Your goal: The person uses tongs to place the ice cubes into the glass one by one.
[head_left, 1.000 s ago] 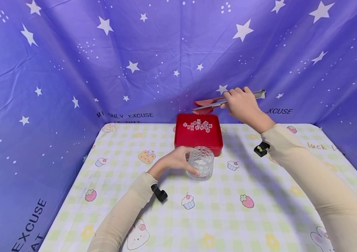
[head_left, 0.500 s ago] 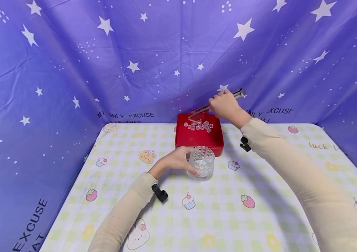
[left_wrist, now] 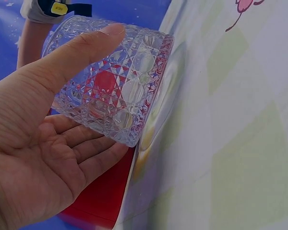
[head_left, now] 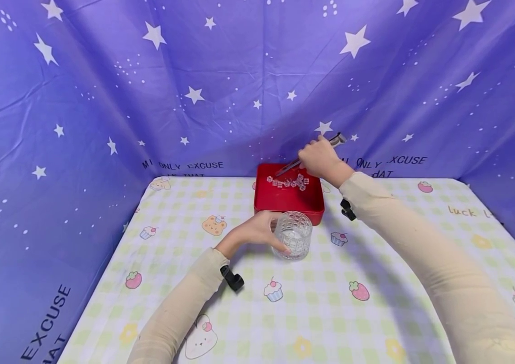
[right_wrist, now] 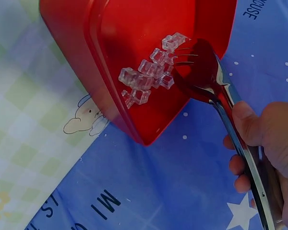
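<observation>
My left hand [head_left: 259, 231] holds a clear cut-glass tumbler [head_left: 295, 235] from its left side, thumb on the near wall and fingers behind. The tumbler stands upright on the tablecloth, just in front of a red tray [head_left: 280, 203]. Clear cubes [head_left: 301, 182] lie loose in the tray's far half. Metal serving tongs [right_wrist: 240, 146] are gripped in my right hand [head_left: 322, 158], above the tray's far right corner. Their fork-like head dips into the tray and meets the cubes in the right wrist view. Whether a cube sits between the tong heads cannot be told.
A checked tablecloth [head_left: 312, 303] printed with cupcakes, strawberries and bears covers the table. Behind its far edge hangs a purple-blue star-printed curtain [head_left: 230, 76], close to the tray and right hand. A similar curtain runs along the left side.
My right hand has moved left and down, bringing the tongs from above the tray into it among the cubes. The cubes have shifted slightly. My left hand and the tumbler stay put.
</observation>
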Demonstrator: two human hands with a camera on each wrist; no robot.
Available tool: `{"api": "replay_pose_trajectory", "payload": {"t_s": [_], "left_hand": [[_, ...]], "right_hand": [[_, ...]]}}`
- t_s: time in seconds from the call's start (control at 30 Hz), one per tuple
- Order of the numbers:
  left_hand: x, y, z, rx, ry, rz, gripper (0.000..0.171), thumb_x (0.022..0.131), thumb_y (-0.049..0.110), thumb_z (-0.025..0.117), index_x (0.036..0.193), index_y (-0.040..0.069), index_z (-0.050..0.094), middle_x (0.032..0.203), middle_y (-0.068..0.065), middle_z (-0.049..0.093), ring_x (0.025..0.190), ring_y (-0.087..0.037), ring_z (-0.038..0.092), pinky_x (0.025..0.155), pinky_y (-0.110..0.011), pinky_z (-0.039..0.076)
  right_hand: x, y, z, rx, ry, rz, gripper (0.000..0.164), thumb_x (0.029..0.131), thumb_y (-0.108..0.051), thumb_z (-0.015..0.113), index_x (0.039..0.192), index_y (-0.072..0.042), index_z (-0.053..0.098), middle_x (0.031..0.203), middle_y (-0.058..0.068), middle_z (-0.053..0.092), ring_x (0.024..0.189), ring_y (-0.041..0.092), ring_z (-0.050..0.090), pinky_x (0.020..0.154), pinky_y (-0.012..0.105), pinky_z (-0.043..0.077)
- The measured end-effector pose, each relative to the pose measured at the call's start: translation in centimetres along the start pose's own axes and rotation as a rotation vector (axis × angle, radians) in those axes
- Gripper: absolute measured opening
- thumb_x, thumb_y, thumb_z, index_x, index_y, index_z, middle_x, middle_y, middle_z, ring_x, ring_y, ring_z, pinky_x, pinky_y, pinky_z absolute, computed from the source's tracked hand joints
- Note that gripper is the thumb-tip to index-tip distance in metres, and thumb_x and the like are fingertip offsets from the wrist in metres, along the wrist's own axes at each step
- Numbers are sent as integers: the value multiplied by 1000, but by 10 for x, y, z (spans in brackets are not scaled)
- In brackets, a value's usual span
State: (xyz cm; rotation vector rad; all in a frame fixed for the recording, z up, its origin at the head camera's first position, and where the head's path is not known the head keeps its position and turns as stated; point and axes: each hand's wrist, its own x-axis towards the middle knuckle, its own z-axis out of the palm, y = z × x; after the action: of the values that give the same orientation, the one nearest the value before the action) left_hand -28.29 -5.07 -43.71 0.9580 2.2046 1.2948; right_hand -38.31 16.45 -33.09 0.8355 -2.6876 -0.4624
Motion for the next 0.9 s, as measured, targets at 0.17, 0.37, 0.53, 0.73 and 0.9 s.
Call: {"api": "replay_pose_trajectory", "payload": {"t_s": [0.17,0.37,0.53,0.73,0.9], "left_hand": [[0,0,0,-7,-4,-5,71,68,15,96,132,9,67,124,-5,72,118,-14,64,109,-27,48],[0,-1,0,-10,-2,-3,70,68,15,96,132,9,67,124,-4,73,118,-14,64,109,-27,49],[0,0,0,-16,-4,1,70,68,15,96,132,9,66,124,-5,73,118,-15,64,108,-27,50],[1,0,0,-1,1,-14,71,69,16,95,133,11,66,126,-3,72,118,-11,63,109,-27,49],[1,-1,0,-2,-1,-27,72,69,15,95,134,11,65,126,-2,72,118,-9,63,109,-27,49]], "right_hand": [[2,-3,4,1,-10,2,22,90,-22,75,78,-4,70,80,18,72,80,38,67,87,53,55],[2,-6,5,9,-8,-5,21,90,-21,75,78,-4,71,80,19,73,80,39,67,84,52,53],[-1,-6,6,5,-15,-4,20,89,-20,75,78,-4,71,81,18,73,81,39,68,83,51,53],[-5,-5,7,23,-16,-4,24,89,-19,75,70,-7,65,74,16,71,76,37,66,80,50,53],[-7,-5,10,37,-8,-25,28,89,-22,76,69,-8,62,72,14,69,75,35,66,81,50,53]]}}
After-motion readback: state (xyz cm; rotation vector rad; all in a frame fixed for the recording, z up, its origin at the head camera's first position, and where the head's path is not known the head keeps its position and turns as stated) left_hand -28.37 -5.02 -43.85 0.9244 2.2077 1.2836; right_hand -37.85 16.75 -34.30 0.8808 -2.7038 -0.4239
